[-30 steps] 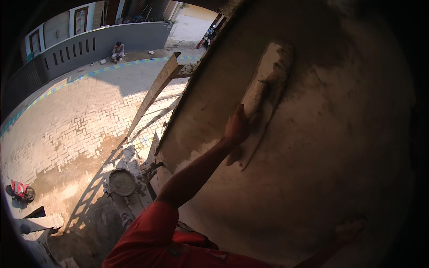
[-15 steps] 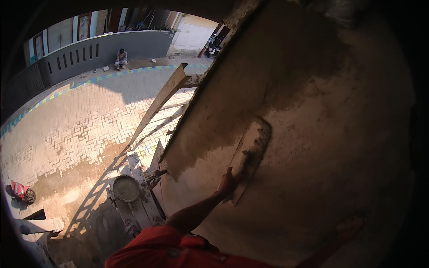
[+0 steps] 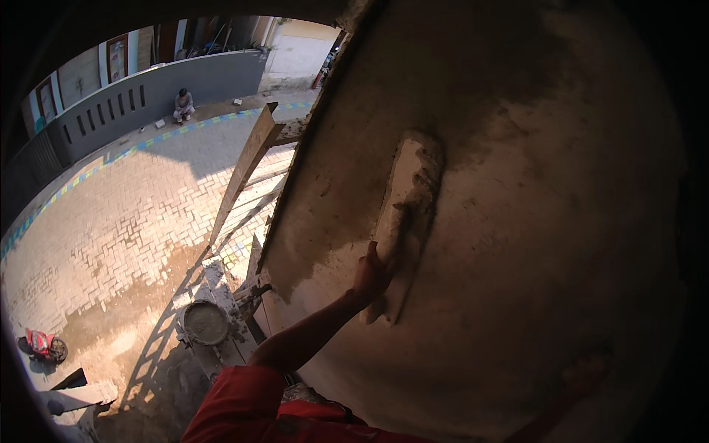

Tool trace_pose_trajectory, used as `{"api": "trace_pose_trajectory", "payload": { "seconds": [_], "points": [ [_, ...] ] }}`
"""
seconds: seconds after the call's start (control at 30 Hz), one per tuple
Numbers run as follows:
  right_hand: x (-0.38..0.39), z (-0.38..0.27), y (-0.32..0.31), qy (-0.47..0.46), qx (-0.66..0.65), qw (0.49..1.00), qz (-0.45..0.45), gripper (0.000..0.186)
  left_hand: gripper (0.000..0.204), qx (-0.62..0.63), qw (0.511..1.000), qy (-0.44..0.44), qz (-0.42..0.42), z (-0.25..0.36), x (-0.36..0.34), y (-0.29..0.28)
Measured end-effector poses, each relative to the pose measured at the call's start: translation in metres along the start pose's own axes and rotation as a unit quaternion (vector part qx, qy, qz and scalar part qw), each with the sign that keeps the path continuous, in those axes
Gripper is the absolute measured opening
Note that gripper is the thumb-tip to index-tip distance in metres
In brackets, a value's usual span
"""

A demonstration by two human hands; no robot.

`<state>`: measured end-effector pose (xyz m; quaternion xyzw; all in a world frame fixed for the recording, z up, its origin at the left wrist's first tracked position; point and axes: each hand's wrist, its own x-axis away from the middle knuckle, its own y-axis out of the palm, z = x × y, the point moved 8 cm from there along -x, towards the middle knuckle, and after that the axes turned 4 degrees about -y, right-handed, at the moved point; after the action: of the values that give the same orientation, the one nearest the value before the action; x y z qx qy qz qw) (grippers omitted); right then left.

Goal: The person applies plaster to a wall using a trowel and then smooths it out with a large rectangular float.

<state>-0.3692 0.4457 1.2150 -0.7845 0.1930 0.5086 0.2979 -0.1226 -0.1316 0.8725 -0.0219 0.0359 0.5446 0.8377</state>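
Observation:
My left hand (image 3: pixel 373 275) is closed round the handle of a long, mortar-caked plastering float (image 3: pixel 405 170). The float lies against a brown plastered wall (image 3: pixel 509 251), its long side running up and slightly to the right. Dark, damp-looking plaster covers the upper part of the wall, and a paler patch shows beside and below it. My right hand (image 3: pixel 588 371) is at the wall in deep shadow at the lower right. Its fingers are too dim to make out.
A round bucket of grey mortar (image 3: pixel 206 323) stands on scaffold planks (image 3: pixel 216 275) at my left. A wooden beam (image 3: pixel 244 170) rises beside the wall's edge. Far below lie a paved street (image 3: pixel 125 229), a red motorbike (image 3: pixel 44 345) and a person (image 3: pixel 183 107) sitting by a grey wall.
The float has slid upward along the wall with my left hand on it, and stands a little steeper. The view has shifted slightly, moving the street and bucket left and down.

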Motion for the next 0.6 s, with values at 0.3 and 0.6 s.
{"api": "trace_pose_trajectory", "payload": {
  "seconds": [0.3, 0.6],
  "points": [
    [-0.004, -0.025, -0.001, -0.063, 0.146, 0.987, -0.012, 0.051, 0.063, -0.036, 0.998, 0.030, -0.050, 0.012, -0.013, -0.010],
    [0.003, -0.012, -0.007, 0.037, -0.192, 0.981, 0.016, 0.056, 0.057, -0.071, 0.994, 0.052, -0.057, 0.012, -0.049, -0.030]
  ]
}}
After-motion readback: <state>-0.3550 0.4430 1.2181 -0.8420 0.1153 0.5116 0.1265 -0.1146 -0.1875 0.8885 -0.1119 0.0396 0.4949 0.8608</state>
